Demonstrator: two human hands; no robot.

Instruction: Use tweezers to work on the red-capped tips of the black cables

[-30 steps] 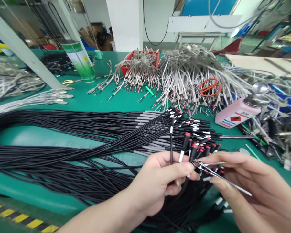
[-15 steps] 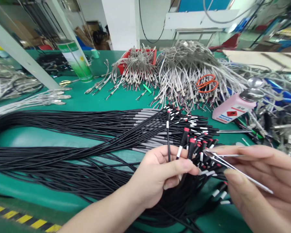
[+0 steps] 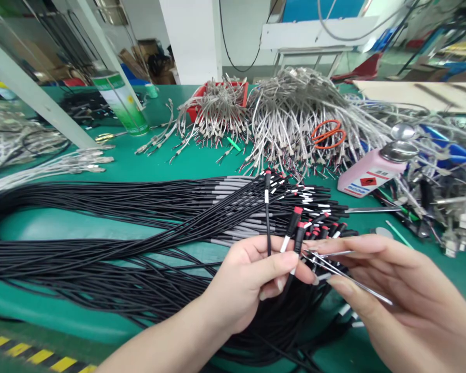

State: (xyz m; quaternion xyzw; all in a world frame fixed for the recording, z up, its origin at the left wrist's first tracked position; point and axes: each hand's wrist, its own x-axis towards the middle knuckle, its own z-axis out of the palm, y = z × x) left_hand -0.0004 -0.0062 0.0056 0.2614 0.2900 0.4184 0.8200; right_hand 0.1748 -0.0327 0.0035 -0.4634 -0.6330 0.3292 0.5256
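Observation:
In the head view my left hand [image 3: 262,277] is closed on black cables [image 3: 298,239] whose ends carry red tips and white bands; they stand up between thumb and fingers. My right hand [image 3: 396,290] pinches metal tweezers [image 3: 345,274] between thumb and fingers. The tweezer points are at the held cable, just right of my left thumb; whether they touch it I cannot tell. Behind and below my hands lies a thick bundle of black cables [image 3: 101,254], many with grey sleeves [image 3: 233,197] and white bands.
Grey-white cables are heaped at the back [image 3: 295,109], with orange-handled scissors [image 3: 328,135] on them. A red bin [image 3: 196,101] holds more. A pink bottle [image 3: 367,173] with a metal cap stands right, a green-white can [image 3: 120,103] left, by a slanted white post [image 3: 42,98].
My right hand has moved left with the tweezers, bringing their points close to the cable end in my left hand. The cable ends in my left hand have shifted slightly.

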